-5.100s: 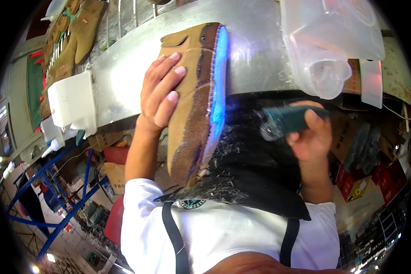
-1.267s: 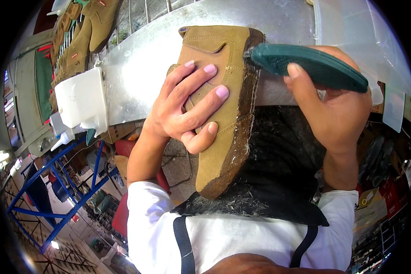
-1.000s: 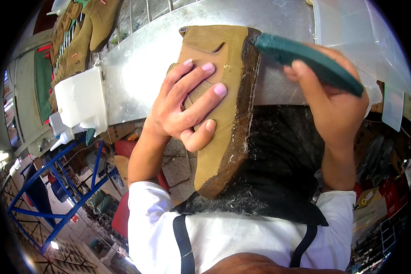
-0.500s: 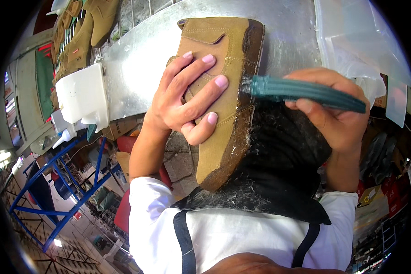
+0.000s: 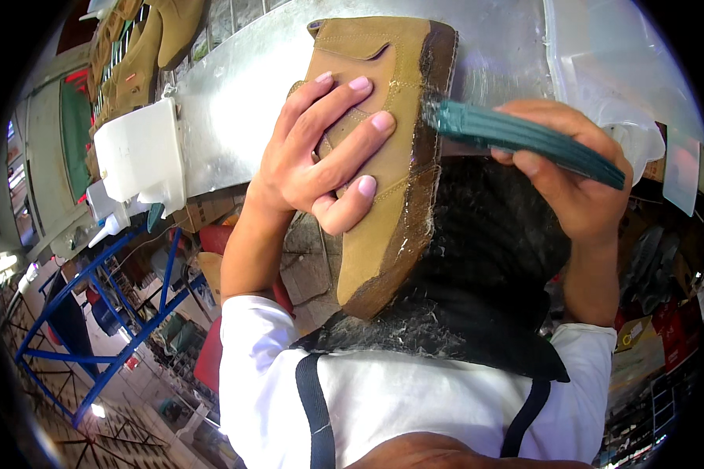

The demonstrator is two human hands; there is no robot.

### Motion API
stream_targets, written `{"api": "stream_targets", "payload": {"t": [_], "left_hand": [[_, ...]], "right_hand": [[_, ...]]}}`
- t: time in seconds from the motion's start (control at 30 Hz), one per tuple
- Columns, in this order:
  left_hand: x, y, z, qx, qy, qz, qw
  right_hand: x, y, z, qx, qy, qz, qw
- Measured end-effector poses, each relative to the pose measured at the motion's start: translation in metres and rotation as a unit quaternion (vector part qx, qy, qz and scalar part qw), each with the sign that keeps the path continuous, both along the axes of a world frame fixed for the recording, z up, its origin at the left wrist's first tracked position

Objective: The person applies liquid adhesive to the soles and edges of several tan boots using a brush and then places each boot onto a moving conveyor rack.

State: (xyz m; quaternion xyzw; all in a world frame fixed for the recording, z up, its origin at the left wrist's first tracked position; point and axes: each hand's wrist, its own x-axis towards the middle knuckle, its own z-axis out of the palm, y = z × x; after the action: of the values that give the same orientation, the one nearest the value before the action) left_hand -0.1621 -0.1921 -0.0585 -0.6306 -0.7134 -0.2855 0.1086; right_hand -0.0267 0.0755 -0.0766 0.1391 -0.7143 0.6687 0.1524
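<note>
Nearest us, a dark glue-flecked apron (image 5: 477,313) covers our lap. Above it, our left hand (image 5: 321,164) grasps a tan suede shoe (image 5: 383,156) by its upper, sole edge turned right. Our right hand (image 5: 579,195) is clenched around a green-handled brush (image 5: 524,141), bristles touching the sole edge near the heel; we judge this to be the coating step, calling next for strokes along the edge. Farther left, a white plastic container (image 5: 141,156) sits on the metal bench (image 5: 235,86); its contents are hidden.
</note>
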Motion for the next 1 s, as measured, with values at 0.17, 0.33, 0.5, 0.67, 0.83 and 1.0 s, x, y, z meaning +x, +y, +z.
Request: {"api": "stream_targets", "payload": {"t": [0.17, 0.33, 0.5, 0.67, 0.83, 1.0], "left_hand": [[-0.002, 0.0, -0.002, 0.007, 0.047, -0.032, 0.998], [-0.002, 0.0, -0.001, -0.001, 0.085, -0.052, 0.995], [-0.001, 0.001, 0.003, -0.016, 0.094, -0.05, 0.994], [0.001, 0.003, 0.004, -0.012, 0.109, -0.048, 0.993], [0.002, 0.004, 0.005, -0.023, 0.125, -0.045, 0.991], [0.005, 0.006, 0.008, -0.023, 0.139, -0.034, 0.989]], "right_hand": [[0.017, -0.007, 0.011, -0.076, -0.088, 0.032, 0.993], [0.026, -0.012, 0.023, -0.134, -0.129, 0.037, 0.982], [0.03, -0.014, 0.039, -0.082, -0.15, 0.034, 0.985], [0.034, -0.015, 0.044, -0.034, -0.128, 0.028, 0.991], [0.037, -0.015, 0.05, -0.019, -0.111, 0.051, 0.992], [0.041, -0.012, 0.055, -0.003, -0.088, 0.085, 0.993]]}}
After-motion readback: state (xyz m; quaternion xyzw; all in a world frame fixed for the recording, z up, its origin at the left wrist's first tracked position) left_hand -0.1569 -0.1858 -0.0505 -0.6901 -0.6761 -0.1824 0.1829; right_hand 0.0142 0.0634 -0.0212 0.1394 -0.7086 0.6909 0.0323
